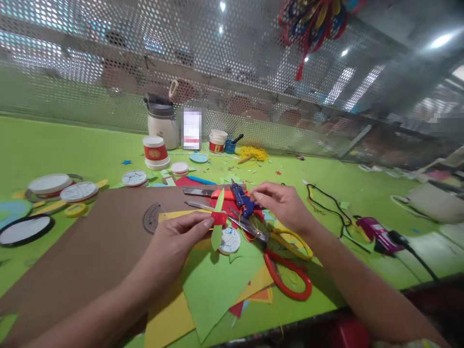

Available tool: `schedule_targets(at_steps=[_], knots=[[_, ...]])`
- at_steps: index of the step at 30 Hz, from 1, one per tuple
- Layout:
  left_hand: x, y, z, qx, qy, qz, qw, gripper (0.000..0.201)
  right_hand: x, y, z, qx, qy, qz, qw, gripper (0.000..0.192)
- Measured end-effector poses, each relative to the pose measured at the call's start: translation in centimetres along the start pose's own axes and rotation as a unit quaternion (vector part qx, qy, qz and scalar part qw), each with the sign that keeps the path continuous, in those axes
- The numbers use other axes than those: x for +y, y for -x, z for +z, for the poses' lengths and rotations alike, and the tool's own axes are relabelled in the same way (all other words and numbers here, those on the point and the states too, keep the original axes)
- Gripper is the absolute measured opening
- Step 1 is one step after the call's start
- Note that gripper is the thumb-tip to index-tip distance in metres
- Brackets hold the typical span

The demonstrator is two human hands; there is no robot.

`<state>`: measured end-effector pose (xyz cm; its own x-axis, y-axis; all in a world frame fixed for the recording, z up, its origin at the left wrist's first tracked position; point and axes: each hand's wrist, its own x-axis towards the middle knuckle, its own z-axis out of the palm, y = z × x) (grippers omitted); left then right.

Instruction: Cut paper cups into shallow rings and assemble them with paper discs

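Note:
Between the thumb and fingers of my left hand (181, 229) is a small red paper piece (219, 218), which lies across a narrow light-green paper leaf (216, 238). My right hand (281, 203) has its fingers closed at the side of a blue hot glue gun (242, 199), whose nozzle points up and away; the fingertips partly cover it. Below the glue gun lie scissors with red and yellow handles (288, 280). A round white lid with blue marks (229, 240) sits just beside the green leaf. An orange-handled utility knife (197, 193) rests behind my left hand.
Green and yellow paper sheets (221, 285) spread over a brown board (108, 241). Paper cups (155, 149), a phone (192, 128) and a jug (161, 123) stand at the back. Several round lids (79, 192) lie left. At right is a purple power strip (379, 234) with cables.

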<state>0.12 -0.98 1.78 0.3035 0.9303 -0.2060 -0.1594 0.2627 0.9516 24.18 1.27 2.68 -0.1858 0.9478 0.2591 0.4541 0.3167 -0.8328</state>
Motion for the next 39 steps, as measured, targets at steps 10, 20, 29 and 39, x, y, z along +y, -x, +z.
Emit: schedule_targets(at_steps=[10, 20, 29, 39], knots=[[-0.6, 0.1, 0.2, -0.024, -0.081, 0.048, 0.995, 0.013, -2.8, 0.4, 3.9, -0.076, -0.203, 0.121, 0.969, 0.032], [-0.8, -0.2, 0.2, -0.072, 0.062, -0.091, 0.991, 0.016, -2.3, 1.0, 4.0, -0.037, -0.261, 0.119, 0.957, 0.027], [-1.2, -0.5, 0.0, -0.079, 0.004, -0.059, 0.995, 0.020, -2.4, 1.2, 5.3, -0.043, -0.231, 0.127, 0.964, 0.023], [-1.5, -0.6, -0.1, -0.102, 0.016, -0.058, 0.993, 0.020, -2.0, 1.0, 5.4, -0.054, -0.209, 0.134, 0.967, 0.021]])
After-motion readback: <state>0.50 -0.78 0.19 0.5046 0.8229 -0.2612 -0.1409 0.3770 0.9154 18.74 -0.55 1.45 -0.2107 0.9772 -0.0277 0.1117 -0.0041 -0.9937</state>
